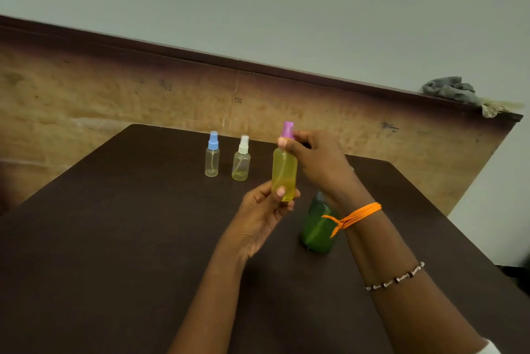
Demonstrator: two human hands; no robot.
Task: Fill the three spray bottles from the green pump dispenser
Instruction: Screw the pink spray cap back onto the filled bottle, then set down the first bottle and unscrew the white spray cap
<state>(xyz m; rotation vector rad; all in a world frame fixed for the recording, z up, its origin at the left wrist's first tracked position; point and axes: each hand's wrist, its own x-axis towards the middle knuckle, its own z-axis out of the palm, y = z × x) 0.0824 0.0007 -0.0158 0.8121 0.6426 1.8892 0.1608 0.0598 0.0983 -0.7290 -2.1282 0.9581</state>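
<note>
Where the dark desk [114, 239] meets the worn brown board behind it, two small spray bottles stand upright side by side: the blue-capped bottle [212, 154] on the left, looking almost empty, and just to its right the white-capped bottle [241, 158], with a little yellowish liquid at its bottom. Neither hand touches them. Further right, lifted above the desk and roughly upright, is the pink-capped bottle [284, 170], full of yellow liquid nearly to the shoulder. The left hand [262, 219] grasps it from below, thumb across the front of its base and fingers curled behind. The right hand [318, 161] comes in from the right at the top, with thumb and fingers pinching the neck just under the pink cap, which sticks up above the fingers. Below the right wrist stands the green dispenser [317, 227] on the desk, its upper part hidden behind the wrist, so its pump cannot be seen. An orange thread [355, 214] is tied round that wrist, and a bead bracelet [395, 277] sits further up the forearm. Far right, a grey rag [453, 90] lies on the board's top edge.
</note>
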